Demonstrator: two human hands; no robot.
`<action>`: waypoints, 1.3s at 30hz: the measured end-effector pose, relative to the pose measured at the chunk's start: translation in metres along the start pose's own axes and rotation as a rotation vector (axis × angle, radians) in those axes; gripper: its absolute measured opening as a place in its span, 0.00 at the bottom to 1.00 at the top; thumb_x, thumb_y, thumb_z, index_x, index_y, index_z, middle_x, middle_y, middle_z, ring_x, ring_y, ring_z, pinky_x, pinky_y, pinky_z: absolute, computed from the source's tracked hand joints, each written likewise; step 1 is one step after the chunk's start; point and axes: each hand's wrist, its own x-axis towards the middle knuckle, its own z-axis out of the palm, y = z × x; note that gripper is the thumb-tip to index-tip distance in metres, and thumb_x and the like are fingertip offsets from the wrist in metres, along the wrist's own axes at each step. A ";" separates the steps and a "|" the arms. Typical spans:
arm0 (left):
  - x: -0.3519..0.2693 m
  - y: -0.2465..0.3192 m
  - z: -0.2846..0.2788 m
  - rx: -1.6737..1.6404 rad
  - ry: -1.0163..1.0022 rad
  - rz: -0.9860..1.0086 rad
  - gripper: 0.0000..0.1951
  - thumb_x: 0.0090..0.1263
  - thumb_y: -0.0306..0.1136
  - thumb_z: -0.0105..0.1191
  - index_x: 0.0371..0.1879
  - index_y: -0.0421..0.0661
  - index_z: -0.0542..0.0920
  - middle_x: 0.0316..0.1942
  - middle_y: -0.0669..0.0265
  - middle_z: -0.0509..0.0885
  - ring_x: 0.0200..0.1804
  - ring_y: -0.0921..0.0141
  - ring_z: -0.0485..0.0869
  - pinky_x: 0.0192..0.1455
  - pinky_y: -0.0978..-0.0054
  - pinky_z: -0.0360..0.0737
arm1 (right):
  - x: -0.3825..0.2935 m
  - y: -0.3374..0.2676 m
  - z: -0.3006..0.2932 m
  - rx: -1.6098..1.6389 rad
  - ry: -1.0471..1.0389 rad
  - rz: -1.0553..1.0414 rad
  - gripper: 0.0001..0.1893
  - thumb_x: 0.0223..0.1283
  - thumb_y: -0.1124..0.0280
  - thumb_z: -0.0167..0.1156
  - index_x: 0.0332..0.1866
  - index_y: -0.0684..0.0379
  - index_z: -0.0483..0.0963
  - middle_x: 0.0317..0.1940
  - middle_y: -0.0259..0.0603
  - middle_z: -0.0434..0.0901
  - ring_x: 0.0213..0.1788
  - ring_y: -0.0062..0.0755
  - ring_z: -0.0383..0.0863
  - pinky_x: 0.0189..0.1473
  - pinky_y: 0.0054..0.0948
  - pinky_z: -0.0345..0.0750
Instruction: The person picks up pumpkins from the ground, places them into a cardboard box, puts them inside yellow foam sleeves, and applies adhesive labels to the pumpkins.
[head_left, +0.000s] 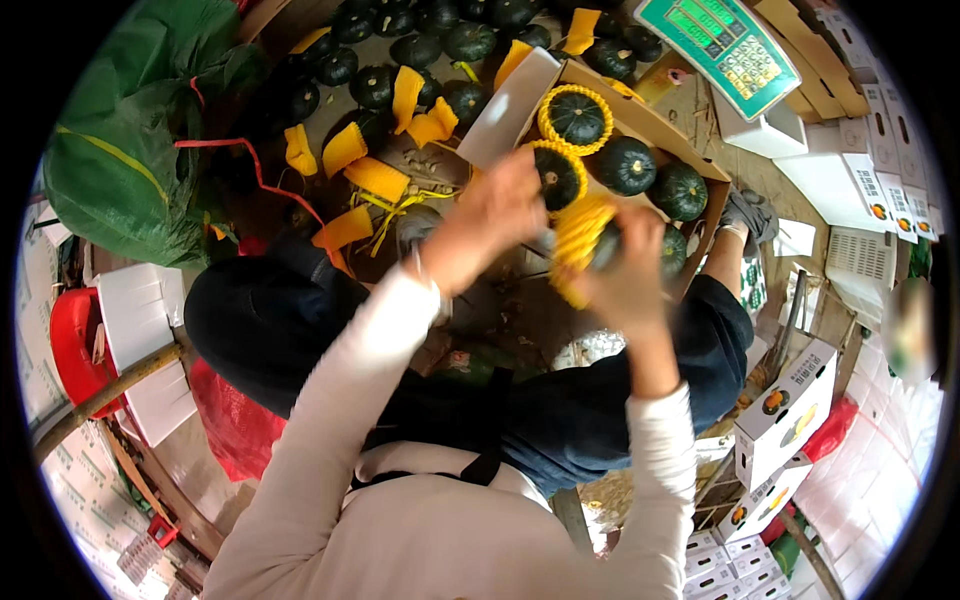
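My right hand (631, 274), blurred by motion, is on a dark green squash (604, 247) with a yellow foam net sleeve (576, 244) partly over it, at the near side of an open cardboard box (649, 112). Also blurred, my left hand (487, 221) is by the box's left side, fingers close to a netted squash (553, 178); whether it grips anything is unclear. Another netted squash (576, 118) lies farther back in the box. Bare squashes (625, 166) fill the box's right side, one of them partly hidden behind my right hand.
Loose squashes (373, 87) and yellow foam nets (377, 177) cover the floor ahead. A digital scale (724, 52) stands beyond the box. Green sacking (127, 150) bulges at left, with red twine (259, 169) trailing from it. Printed white cartons (787, 412) stand at right.
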 end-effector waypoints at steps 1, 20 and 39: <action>0.037 0.006 -0.028 0.198 0.049 0.031 0.29 0.65 0.40 0.55 0.65 0.42 0.66 0.54 0.62 0.76 0.55 0.71 0.74 0.54 0.73 0.72 | 0.016 0.010 -0.006 -0.214 0.076 0.013 0.40 0.33 0.65 0.73 0.61 0.48 0.68 0.59 0.52 0.60 0.60 0.56 0.61 0.58 0.52 0.68; 0.175 -0.020 -0.188 1.507 0.095 0.101 0.19 0.64 0.31 0.53 0.53 0.37 0.73 0.48 0.50 0.81 0.51 0.53 0.80 0.55 0.63 0.75 | -0.007 0.036 0.008 -0.132 -0.049 0.176 0.25 0.50 0.73 0.65 0.57 0.60 0.72 0.63 0.55 0.64 0.62 0.57 0.66 0.58 0.45 0.70; -0.090 -0.004 -0.020 -0.305 -0.055 -0.250 0.15 0.74 0.33 0.49 0.51 0.34 0.76 0.45 0.57 0.83 0.45 0.67 0.83 0.51 0.72 0.79 | -0.062 -0.037 0.008 1.118 -0.421 0.223 0.16 0.58 0.75 0.64 0.50 0.66 0.73 0.44 0.34 0.80 0.46 0.21 0.77 0.48 0.27 0.75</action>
